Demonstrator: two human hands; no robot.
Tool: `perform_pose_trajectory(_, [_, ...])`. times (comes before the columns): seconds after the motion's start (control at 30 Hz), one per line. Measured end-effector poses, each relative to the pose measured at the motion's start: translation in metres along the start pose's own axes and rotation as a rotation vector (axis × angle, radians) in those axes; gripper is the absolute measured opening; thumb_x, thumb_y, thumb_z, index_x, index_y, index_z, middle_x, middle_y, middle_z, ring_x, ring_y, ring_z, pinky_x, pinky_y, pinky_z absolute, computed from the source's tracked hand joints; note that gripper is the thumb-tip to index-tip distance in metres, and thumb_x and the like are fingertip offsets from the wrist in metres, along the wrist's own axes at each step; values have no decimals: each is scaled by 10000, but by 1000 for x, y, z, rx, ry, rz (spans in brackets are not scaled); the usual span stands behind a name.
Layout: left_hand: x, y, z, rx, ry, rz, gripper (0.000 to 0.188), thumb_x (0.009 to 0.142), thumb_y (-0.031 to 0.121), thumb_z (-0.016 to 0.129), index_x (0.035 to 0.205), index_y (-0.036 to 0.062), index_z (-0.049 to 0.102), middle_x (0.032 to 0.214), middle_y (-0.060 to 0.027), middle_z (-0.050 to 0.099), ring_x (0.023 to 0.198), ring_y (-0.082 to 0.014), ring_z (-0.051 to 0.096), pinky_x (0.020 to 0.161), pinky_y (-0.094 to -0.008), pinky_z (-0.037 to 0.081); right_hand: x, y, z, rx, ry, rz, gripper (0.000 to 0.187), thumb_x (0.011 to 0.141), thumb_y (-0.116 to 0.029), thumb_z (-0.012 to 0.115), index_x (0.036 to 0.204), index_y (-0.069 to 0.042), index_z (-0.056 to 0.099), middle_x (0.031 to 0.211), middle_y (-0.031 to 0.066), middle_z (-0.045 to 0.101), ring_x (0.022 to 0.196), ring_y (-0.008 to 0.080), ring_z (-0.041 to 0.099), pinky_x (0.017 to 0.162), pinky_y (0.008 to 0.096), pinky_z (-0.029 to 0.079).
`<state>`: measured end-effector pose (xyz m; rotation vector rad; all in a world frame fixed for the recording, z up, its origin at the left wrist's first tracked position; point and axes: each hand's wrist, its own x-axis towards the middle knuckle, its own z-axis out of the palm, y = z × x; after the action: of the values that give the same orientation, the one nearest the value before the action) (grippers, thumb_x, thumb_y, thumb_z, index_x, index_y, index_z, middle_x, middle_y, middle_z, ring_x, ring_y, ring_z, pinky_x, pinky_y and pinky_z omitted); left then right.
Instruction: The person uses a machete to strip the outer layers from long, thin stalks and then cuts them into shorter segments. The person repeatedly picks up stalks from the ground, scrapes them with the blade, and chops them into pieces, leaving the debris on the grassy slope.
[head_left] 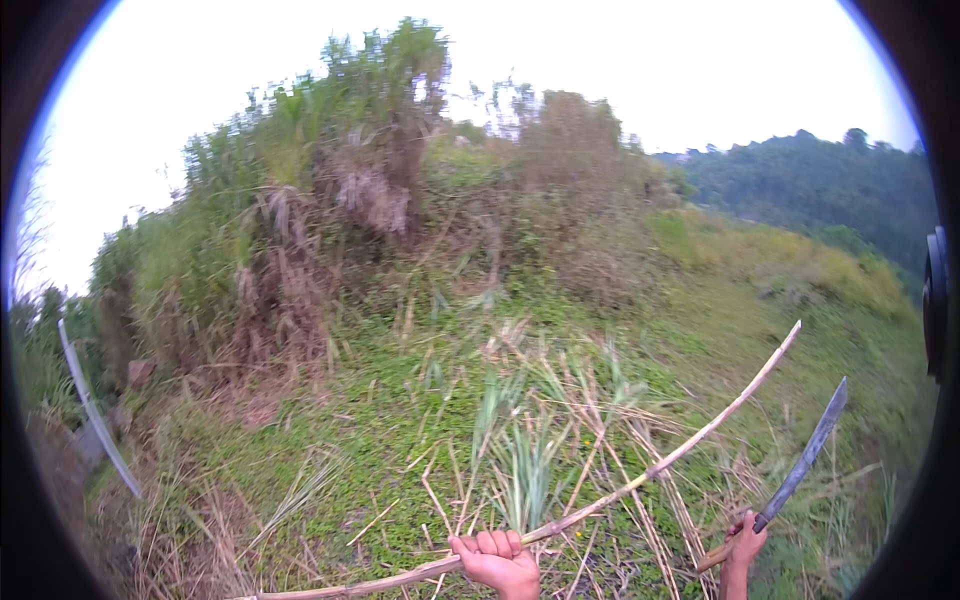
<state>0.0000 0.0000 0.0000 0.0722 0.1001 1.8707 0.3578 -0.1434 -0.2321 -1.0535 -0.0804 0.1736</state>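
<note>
The left hand [500, 566] has its grip closed around a long, slightly curved wooden pole [655, 468], fingers wrapped over the top. The pole slants across the near part of the grassy slope [400, 450], its lower end toward the near left corner and its pale tip up to the right. The right hand [743, 545], near the slope's near right corner, grasps a machete [803, 468] by its wooden handle [715, 556]; the dark blade tilts up and away to the right, well apart from the pole.

Beyond the left hand, dry stalks [640, 440] lie crisscrossed over low green ground cover, beside a tuft of long bluish-green leaves [525, 475]. A thicket of tall grass [250, 190] rises along the slope's far left edge; a wooded hillside [800, 185] stands beyond the far right.
</note>
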Motion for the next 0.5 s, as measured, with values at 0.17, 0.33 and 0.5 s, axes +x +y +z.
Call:
perform_pose_trajectory(0.17, [-69,-65,-21,250,3,-236,450,1049,412,298,674,167,269,483,39,176,391,-95,131,371,-280,159,-55,-60,-125,-63,332,-29,459,910,-462,651,1049,-44,523,881,88,672,533,81,516,427,231,430])
perform_pose_trajectory(0.33, [-130,-109,-120,437,278,-654,423,1005,387,337,655,165,256,482,19,193,399,-124,146,415,-310,189,-86,-84,-256,-32,594,-96,524,925,-453,632,1152,15,568,961,121,677,546,82,495,444,222,431])
perform_pose_trajectory(0.5, [-184,-78,-255,746,497,-829,437,923,415,404,602,173,235,477,29,201,384,-127,162,393,-307,193,-151,-60,-380,-186,801,-22,473,918,-394,663,1136,16,574,825,60,618,617,111,541,486,246,440])
